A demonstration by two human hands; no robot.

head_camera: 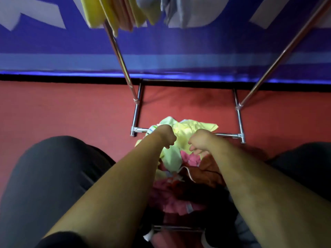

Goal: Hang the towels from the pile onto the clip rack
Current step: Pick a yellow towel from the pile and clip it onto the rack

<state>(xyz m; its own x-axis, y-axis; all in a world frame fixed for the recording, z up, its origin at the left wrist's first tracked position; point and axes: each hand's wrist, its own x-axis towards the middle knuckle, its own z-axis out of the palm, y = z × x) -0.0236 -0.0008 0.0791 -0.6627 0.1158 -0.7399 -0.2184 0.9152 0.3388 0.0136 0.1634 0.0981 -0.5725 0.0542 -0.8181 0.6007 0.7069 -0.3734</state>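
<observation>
A pile of towels point(179, 176) in yellow, pink and orange lies on the red floor between my knees, inside the base of the metal rack point(136, 113). Both arms reach down into it. My left hand point(165, 136) has curled fingers and grips the pale yellow towel point(189, 129) on top. My right hand point(199, 140) is also curled and pinches the same yellow cloth at its near edge. Yellow, pink and pale blue towels point(118, 13) hang from the top of the rack at the upper edge of the view.
Two slanted metal poles point(279, 56) rise from the rack's floor frame on the left and right. A purple banner point(53, 56) runs along the wall behind. My dark-trousered knees point(50, 176) flank the pile. A second metal bar point(177, 228) lies close to me.
</observation>
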